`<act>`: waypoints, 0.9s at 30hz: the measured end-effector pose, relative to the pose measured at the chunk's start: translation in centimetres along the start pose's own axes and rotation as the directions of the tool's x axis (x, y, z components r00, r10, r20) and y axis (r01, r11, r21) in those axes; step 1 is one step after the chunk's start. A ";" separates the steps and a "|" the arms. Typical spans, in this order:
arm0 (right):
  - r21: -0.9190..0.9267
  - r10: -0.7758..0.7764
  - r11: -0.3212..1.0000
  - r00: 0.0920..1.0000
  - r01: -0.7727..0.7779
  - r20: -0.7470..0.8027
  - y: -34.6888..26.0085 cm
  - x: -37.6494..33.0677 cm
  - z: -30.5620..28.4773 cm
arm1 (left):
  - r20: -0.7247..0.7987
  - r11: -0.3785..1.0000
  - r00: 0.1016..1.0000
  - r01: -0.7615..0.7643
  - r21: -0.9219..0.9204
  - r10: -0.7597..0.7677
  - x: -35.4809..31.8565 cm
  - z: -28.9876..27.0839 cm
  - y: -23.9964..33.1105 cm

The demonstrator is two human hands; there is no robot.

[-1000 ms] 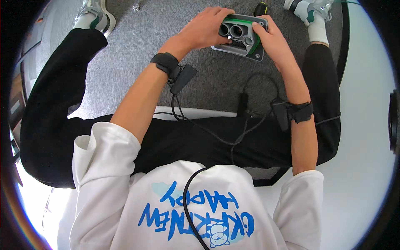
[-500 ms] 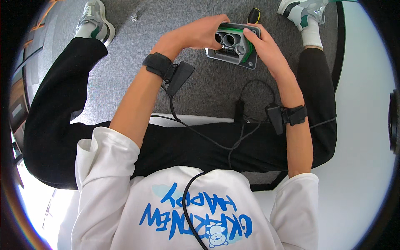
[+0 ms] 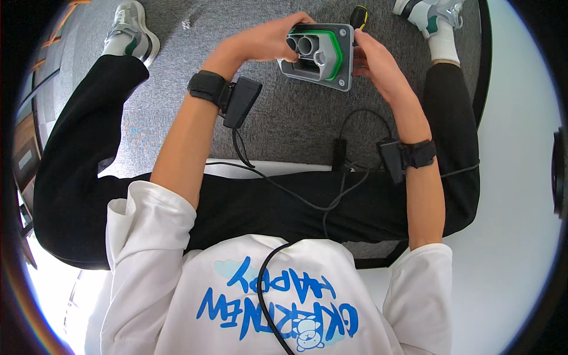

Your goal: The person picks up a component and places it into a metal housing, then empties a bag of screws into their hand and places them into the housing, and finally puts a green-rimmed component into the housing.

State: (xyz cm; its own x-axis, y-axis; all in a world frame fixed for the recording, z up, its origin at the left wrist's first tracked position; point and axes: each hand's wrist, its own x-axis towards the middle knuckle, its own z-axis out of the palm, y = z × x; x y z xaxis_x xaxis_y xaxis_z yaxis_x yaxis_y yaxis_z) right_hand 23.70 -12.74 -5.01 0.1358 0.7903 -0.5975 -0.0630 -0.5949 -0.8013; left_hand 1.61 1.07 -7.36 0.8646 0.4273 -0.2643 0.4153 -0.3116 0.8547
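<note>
Grey metal box point(image 3: 320, 58) held over carpet point(image 3: 177, 65), nearer right edge than left; left end pinched by left hand point(image 3: 266, 42), thumb on front. Right hand point(image 3: 381, 68) beside box, fingers slightly spread, contact cannot be told. Steadier hold judged likely with both ends gripped evenly.

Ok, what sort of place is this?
Probably an indoor office or workroom: there's grey carpet, a plain white surface at right, and a yellow-and-black tool handle beside the grey housing.
</note>
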 end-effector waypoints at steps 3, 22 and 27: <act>-0.042 -0.020 0.999 0.999 0.021 0.029 0.7 0.5 -0.3 | 0.015 0.997 0.998 -0.053 -0.059 0.054 0.0 -0.2 0.0; -0.236 -0.150 0.961 0.989 0.146 0.000 1.2 0.9 1.4 | 0.032 0.987 0.999 -0.012 -0.158 0.017 -3.7 -4.8 -5.3; -0.228 -0.169 0.959 0.985 0.172 0.032 0.7 0.4 1.8 | -0.049 0.867 0.934 0.309 -0.392 -0.355 -6.1 -7.8 -6.3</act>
State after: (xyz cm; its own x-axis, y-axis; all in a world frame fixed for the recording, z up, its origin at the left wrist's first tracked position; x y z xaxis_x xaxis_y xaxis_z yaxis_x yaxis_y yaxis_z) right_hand 21.93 -12.54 -5.86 0.1123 0.8836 -0.4545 0.1880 -0.4680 -0.8635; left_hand -8.44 7.03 -7.64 0.6463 0.5509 -0.5281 0.5160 0.1944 0.8342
